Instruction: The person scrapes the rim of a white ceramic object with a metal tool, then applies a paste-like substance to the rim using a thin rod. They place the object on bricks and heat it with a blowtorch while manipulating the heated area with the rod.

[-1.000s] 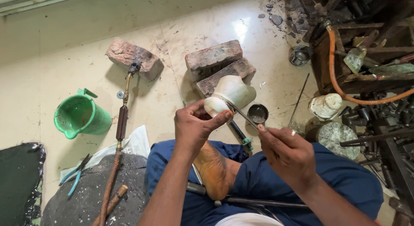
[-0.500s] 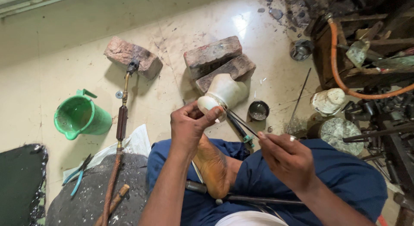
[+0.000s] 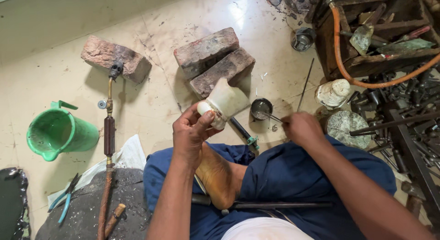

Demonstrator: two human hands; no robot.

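Right hand [image 3: 300,129] moved out, rod [image 3: 271,116] tip into cup [image 3: 261,108]; fingers pinched on rod. Left hand [image 3: 193,132] grips white piece [image 3: 224,101]. Dip lightly, piece steady.

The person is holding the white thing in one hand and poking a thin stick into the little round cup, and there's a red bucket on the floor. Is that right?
Almost. The bucket is green, not red, as the head view shows. The rest holds: the left hand holds the white piece, and the right hand holds a thin stick whose tip reaches into the little round cup on the floor.
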